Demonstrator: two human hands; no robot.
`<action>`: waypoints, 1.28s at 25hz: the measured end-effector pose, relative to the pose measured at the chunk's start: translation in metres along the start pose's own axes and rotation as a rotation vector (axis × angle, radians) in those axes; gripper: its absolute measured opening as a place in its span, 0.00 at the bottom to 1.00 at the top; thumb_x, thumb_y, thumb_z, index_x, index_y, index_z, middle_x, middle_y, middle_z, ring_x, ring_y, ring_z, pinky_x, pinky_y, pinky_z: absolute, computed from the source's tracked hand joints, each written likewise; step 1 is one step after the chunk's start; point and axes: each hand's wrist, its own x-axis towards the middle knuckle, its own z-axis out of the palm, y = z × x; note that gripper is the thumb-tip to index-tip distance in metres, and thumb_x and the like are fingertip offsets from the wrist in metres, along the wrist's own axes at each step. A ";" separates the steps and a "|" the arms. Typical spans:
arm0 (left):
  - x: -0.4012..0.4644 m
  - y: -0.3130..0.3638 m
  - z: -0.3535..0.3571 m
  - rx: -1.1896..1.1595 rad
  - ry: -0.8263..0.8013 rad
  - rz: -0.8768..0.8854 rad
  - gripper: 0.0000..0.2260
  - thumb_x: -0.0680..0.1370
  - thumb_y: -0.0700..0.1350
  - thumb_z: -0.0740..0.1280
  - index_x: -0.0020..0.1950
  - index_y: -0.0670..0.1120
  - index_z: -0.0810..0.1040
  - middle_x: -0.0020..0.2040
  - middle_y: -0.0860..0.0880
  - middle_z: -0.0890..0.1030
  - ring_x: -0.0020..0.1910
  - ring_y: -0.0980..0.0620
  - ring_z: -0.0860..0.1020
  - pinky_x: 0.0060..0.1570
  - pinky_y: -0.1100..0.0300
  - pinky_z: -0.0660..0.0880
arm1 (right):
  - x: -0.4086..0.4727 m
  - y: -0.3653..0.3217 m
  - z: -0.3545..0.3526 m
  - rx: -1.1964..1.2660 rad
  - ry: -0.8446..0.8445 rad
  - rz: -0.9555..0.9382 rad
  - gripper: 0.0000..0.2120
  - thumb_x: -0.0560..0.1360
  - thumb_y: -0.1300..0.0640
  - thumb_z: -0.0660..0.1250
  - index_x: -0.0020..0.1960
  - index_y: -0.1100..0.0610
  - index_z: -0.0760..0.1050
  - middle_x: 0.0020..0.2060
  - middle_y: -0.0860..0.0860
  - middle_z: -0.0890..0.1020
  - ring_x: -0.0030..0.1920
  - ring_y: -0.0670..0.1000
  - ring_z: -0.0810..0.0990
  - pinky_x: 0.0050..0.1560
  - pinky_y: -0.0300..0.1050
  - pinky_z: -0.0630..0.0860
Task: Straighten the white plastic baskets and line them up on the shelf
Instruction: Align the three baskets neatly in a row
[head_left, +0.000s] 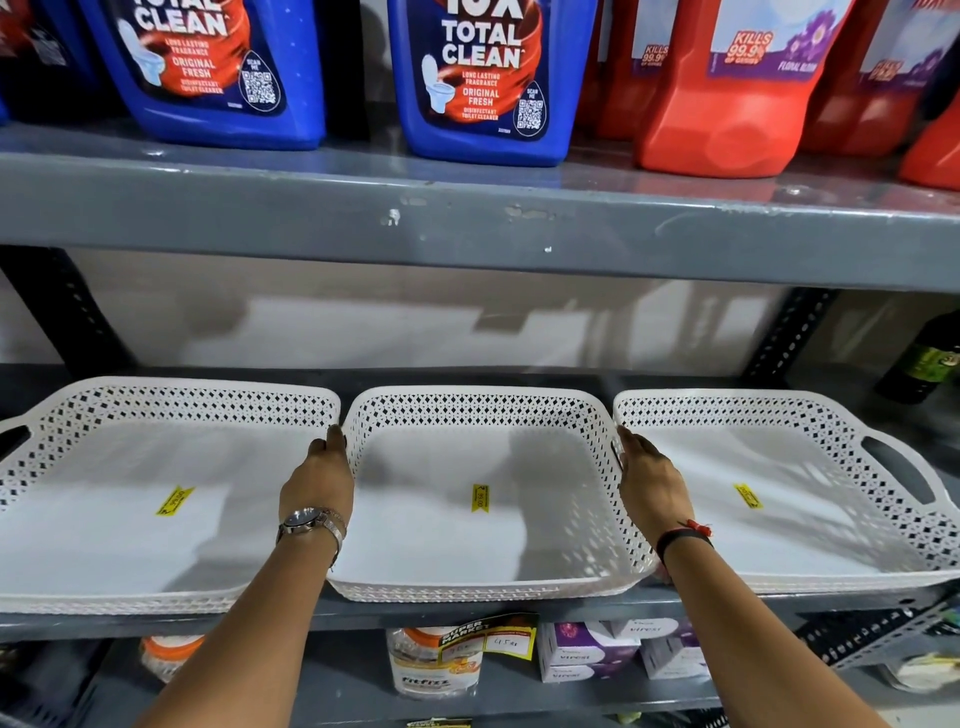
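Three white plastic baskets stand side by side on the grey middle shelf (467, 610): a left basket (130, 545), a middle basket (483, 551) and a right basket (779, 530). Each has a lattice wall and a yellow price sticker on its floor. My left hand (319, 475), with a wristwatch, grips the middle basket's left side. My right hand (649, 475), with a dark wristband, grips its right side. The fingertips of both hands are hidden between the baskets. The three front rims sit near the shelf's front edge.
On the upper shelf (467, 223) stand blue toilet-cleaner jugs (483, 83) and red jugs (727, 88). A dark bottle (930, 364) stands at the far right behind the right basket. Jars and small boxes (587, 649) fill the shelf below.
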 end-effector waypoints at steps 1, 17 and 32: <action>0.000 0.000 0.000 0.008 0.004 0.002 0.22 0.80 0.36 0.50 0.75 0.42 0.55 0.67 0.38 0.70 0.58 0.37 0.77 0.56 0.47 0.75 | 0.001 0.000 0.001 -0.020 -0.003 0.006 0.25 0.76 0.69 0.52 0.73 0.58 0.59 0.66 0.59 0.73 0.61 0.62 0.73 0.58 0.52 0.73; 0.001 0.001 0.001 -0.008 0.007 0.004 0.24 0.78 0.33 0.50 0.75 0.41 0.55 0.68 0.37 0.69 0.60 0.35 0.76 0.59 0.46 0.73 | 0.007 0.004 0.002 0.016 0.014 0.011 0.23 0.77 0.66 0.52 0.72 0.57 0.62 0.64 0.59 0.75 0.60 0.62 0.75 0.57 0.51 0.73; 0.003 0.001 0.001 -0.017 -0.004 -0.020 0.24 0.79 0.34 0.48 0.76 0.43 0.53 0.71 0.38 0.67 0.62 0.36 0.74 0.61 0.46 0.72 | 0.007 0.003 0.002 0.011 -0.019 0.031 0.24 0.77 0.67 0.52 0.73 0.58 0.60 0.65 0.59 0.75 0.60 0.62 0.73 0.57 0.51 0.73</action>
